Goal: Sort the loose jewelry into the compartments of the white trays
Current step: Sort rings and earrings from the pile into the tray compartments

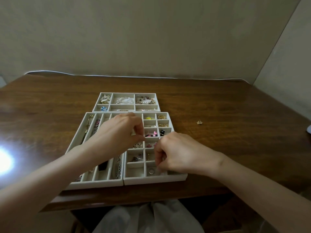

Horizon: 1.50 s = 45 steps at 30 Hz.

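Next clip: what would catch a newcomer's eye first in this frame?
The left hand and right hand curl their fingers over the near white trays on the wooden table. A third tray lies behind them, and one small gold piece lies loose to the right. A bright glare whitens the table's left edge.

Open tabletop [235,148] right of the trays [154,181] (lone gold charm [199,122] there)

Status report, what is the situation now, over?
Left hand pinches small pale piece. Right hand curled in right tray, hold unclear. Gold piece loose on table. Path clear.
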### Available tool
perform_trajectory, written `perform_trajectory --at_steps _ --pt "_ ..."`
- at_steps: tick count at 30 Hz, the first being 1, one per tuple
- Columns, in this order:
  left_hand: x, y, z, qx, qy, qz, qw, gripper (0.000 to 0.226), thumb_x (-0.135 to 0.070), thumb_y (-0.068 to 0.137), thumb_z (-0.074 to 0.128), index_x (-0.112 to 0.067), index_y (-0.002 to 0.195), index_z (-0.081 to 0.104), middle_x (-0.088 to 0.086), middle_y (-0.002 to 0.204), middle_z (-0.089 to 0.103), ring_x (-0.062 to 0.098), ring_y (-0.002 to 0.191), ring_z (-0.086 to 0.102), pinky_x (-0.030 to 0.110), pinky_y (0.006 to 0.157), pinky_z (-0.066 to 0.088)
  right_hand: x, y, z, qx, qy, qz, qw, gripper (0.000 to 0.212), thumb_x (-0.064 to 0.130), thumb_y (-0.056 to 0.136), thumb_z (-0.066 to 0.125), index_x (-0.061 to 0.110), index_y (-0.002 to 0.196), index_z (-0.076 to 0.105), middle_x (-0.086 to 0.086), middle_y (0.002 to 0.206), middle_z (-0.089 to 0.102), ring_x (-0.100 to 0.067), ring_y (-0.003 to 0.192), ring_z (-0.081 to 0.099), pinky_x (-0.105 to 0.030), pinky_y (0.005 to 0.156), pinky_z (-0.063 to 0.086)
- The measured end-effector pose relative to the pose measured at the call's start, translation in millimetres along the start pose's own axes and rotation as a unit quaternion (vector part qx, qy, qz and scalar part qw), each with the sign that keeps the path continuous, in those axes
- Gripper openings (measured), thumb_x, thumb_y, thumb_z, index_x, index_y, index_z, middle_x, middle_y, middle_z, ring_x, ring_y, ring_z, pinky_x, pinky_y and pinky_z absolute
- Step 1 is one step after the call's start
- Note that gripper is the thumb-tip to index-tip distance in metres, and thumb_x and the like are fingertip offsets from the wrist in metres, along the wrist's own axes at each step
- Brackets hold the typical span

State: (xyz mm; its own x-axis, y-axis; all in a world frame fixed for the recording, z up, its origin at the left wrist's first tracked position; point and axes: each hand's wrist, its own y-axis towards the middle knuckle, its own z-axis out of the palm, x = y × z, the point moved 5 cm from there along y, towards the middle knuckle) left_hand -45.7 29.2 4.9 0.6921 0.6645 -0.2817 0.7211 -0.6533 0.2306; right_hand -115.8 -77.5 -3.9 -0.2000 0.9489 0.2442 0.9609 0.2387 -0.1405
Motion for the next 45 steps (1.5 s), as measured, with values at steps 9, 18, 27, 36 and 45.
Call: perform_trajectory --at_steps 9,18,27,36,45 --pt "12.9 1.7 1.9 0.001 -0.060 -0.009 0.998 0.011 -0.032 0.082 0.065 -0.023 0.078 0.060 -0.013 0.081 0.056 0.006 0.073 0.053 0.024 0.067 0.045 11.1 -3.3 0.8 -0.055 -0.054 -0.011 0.997 0.008 0.017 0.088 0.062 0.018 0.092 0.068 0.005 0.096 0.065 -0.010 0.091 0.058 -0.025 0.082 0.047" --pt "-2.0 27.9 8.9 0.010 -0.077 0.017 0.997 0.010 -0.031 0.084 0.063 -0.025 0.079 0.058 -0.014 0.080 0.056 0.002 0.072 0.053 0.014 0.062 0.040 -46.9 -10.1 -31.0 -0.026 0.165 0.057 0.984 0.004 0.024 0.078 0.075 0.026 0.079 0.072 0.011 0.080 0.067 0.004 0.077 0.060 -0.016 0.066 0.046" --pt "-30.4 62.7 33.3 0.039 -0.080 0.061 0.994 0.015 -0.033 0.085 0.063 -0.018 0.084 0.061 -0.009 0.083 0.058 0.008 0.074 0.055 0.022 0.066 0.047 -137.1 -1.8 -45.8 -0.133 0.187 0.163 0.960 0.005 0.023 0.079 0.073 0.026 0.079 0.070 0.012 0.086 0.065 -0.002 0.087 0.058 -0.022 0.078 0.044" --pt "-46.8 103.5 67.2 0.054 -0.080 0.077 0.992 0.015 -0.024 0.085 0.065 -0.018 0.096 0.059 -0.009 0.092 0.055 0.007 0.080 0.052 0.023 0.072 0.048 -199.3 11.2 -29.5 -0.198 0.169 0.204 0.944 0.028 0.007 0.085 0.066 0.025 0.106 0.067 0.006 0.084 0.060 -0.004 0.073 0.056 -0.013 0.059 0.036" --pt "-52.7 132.4 77.4 0.053 -0.061 0.063 0.995 0.009 -0.017 0.088 0.059 -0.017 0.096 0.059 -0.004 0.097 0.058 0.010 0.086 0.052 0.023 0.070 0.044 -211.5 23.2 -20.1 -0.183 0.185 0.216 0.941 0.017 0.020 0.083 0.070 0.027 0.099 0.070 0.008 0.098 0.062 -0.006 0.094 0.056 -0.023 0.077 0.046"
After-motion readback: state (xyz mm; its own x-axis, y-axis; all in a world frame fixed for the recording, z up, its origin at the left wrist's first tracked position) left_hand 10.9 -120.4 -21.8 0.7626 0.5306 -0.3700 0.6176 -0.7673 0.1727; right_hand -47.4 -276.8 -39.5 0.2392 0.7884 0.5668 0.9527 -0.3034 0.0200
